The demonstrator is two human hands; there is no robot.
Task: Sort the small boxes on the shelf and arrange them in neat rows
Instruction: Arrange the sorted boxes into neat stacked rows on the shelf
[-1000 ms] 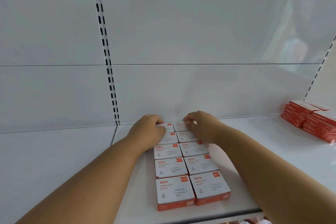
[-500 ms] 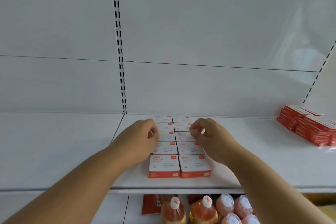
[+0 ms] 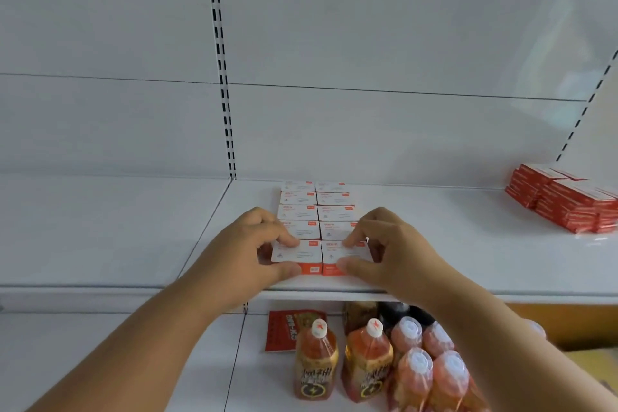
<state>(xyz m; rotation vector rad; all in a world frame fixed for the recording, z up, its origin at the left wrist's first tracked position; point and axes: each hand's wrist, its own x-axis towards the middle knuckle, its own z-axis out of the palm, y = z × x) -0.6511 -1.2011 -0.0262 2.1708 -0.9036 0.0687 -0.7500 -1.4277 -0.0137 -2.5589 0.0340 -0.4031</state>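
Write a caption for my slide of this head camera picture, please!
Two hands, left and right, square up the front pair of small boxes in two neat rows on a white shelf.

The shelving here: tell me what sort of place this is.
Most likely a shop aisle being stocked. The white shelf hangs on slotted uprights, the small boxes lie in two rows of identical stock, and shrink-wrapped drink bottles sit on the shelf below. Red packs are stacked at the right.
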